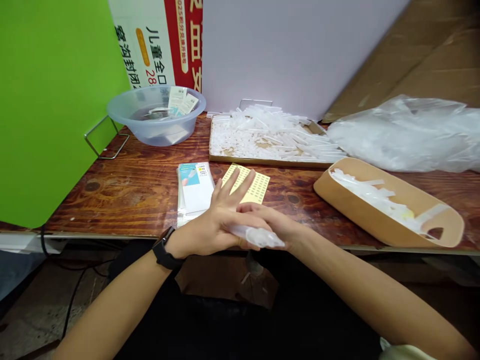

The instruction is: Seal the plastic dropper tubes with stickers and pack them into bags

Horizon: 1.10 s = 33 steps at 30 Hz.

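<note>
Both hands meet at the table's front edge around a small translucent plastic packet [264, 237]. My left hand [221, 212], below a black wristwatch, has its upper fingers stretched out while its thumb lies along the packet, pressing on it. My right hand [275, 222] comes in from the other side with curled fingers, closed about the same packet; part of the grip is hidden behind the left hand. Just beyond the fingertips lies a yellow sheet of small stickers [258, 189]. Left of it is a stack of printed cards in clear sleeves [197, 192].
A translucent blue basin [157, 132] with packaged cards stands back left. Behind the hands, a shallow cardboard tray [270, 161] holds many clear plastic pieces. A tan bin [352, 215] of white pieces stands right, before a large plastic bag [405, 132]. A green panel [56, 100] borders the left.
</note>
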### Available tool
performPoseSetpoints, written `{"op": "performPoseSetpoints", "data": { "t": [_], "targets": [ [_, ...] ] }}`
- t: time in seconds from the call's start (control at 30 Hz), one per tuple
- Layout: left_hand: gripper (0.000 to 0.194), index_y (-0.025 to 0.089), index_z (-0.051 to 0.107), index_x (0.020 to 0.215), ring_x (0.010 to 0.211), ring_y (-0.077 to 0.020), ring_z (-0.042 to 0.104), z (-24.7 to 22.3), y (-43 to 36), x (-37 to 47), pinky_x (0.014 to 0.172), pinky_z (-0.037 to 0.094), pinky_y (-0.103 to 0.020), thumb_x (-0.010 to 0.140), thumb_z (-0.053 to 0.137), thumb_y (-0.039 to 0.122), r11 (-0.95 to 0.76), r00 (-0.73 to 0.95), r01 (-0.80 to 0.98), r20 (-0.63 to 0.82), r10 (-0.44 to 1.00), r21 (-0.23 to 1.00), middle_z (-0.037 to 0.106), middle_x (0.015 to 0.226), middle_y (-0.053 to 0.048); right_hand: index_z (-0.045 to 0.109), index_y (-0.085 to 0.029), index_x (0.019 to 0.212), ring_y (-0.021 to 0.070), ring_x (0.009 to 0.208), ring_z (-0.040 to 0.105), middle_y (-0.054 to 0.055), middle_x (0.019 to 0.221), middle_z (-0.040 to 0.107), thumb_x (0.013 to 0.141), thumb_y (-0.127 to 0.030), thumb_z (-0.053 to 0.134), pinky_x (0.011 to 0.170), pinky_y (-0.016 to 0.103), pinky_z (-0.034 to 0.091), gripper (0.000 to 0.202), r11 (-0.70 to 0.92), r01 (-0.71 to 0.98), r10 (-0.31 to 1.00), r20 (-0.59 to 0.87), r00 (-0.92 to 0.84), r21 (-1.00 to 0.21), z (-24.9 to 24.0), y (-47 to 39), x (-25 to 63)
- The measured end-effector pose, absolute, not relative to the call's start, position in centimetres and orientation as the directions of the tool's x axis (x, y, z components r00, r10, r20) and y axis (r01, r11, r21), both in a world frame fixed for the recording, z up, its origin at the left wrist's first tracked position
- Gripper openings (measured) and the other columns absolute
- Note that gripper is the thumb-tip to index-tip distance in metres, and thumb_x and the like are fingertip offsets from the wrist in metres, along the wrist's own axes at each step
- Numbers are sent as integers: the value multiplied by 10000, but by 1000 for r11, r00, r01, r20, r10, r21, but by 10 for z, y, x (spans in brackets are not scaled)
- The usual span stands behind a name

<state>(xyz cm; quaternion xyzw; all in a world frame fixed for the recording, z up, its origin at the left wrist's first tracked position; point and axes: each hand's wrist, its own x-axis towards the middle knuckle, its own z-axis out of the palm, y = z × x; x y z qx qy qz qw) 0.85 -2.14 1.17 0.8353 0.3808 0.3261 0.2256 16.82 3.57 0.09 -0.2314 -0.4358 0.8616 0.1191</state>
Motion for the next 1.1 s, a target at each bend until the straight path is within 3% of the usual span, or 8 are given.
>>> {"op": "performPoseSetpoints", "data": {
  "t": [0.13, 0.27, 0.43, 0.53, 0.63, 0.77, 0.93, 1.1],
  "targets": [
    [185, 362, 734, 993, 1444, -370, -58, 11, -24, 9, 1144, 55, -627, 850, 627, 314, -690, 619, 482, 347, 704, 540, 46, 1570, 118, 681, -114, 751, 85, 544, 606, 1, 644, 644, 594, -183, 795, 517, 158, 493, 206, -711, 29, 242, -283, -928, -703, -5, 32, 170],
    [256, 365, 699, 1082, 1448, -358, 13, 11, -26, 7, 1142, 160, -606, 834, 648, 324, -719, 652, 482, 342, 676, 501, 121, 1574, 46, 688, -132, 781, 71, 523, 589, -12, 646, 642, 572, -223, 851, 477, 143, 466, 280, -668, 87, 243, -328, -913, -739, -3, 35, 175],
    [825, 69, 318, 1447, 1445, -336, 108, 6, -36, -6, 1153, 267, -489, 776, 707, 351, -431, 382, 830, 202, 902, 354, 141, 1540, -239, 659, -123, 746, 32, 433, 488, -11, 601, 618, 624, -306, 839, 410, 125, 385, 284, -476, -79, 635, -280, -720, -876, 8, 62, 193],
    [585, -28, 444, 1337, 1394, -365, 273, 2, -44, -12, 1134, 306, -489, 830, 630, 195, -219, 222, 967, -6, 975, 130, 335, 1458, -276, 647, -131, 742, 43, 470, 514, -2, 629, 628, 595, -314, 858, 427, 130, 399, 315, -349, -175, 830, -217, -513, -921, 7, 78, 203],
    [310, 32, 603, 1164, 1337, -308, 404, 4, -50, -12, 1091, 387, -441, 910, 459, 134, -213, 218, 975, -90, 972, 62, 485, 1378, -207, 643, -136, 747, 66, 503, 546, 15, 658, 638, 581, -337, 864, 430, 147, 408, 342, -300, -152, 877, -209, -434, -942, 4, 82, 208],
    [310, 150, 683, 910, 1176, -291, 552, 12, -50, -9, 954, 489, -469, 956, 402, 273, -151, 157, 976, -27, 987, 155, 636, 1188, -114, 648, -148, 767, 73, 514, 548, 5, 671, 629, 574, -362, 867, 450, 169, 427, 361, -180, -144, 900, -103, -423, -973, 9, 73, 209],
    [422, 168, 644, 753, 854, -204, 636, 16, -40, -6, 946, 460, -400, 981, 326, 327, -72, -1, 899, 165, 986, 432, 687, 828, -55, 643, -163, 815, 90, 488, 526, -11, 611, 603, 671, -415, 794, 448, 201, 425, 328, -7, -53, 852, 22, -523, -999, 18, 59, 207],
    [400, 166, 662, 1111, 910, -237, 656, 10, -31, 14, 867, 484, -367, 975, 339, 358, -62, -139, 830, 314, 939, 554, 715, 971, -95, 636, -157, 864, 143, 518, 590, 13, 623, 633, 799, -397, 666, 496, 259, 466, 251, 363, 314, 918, 278, -284, -877, 17, 45, 194]
  ]
}}
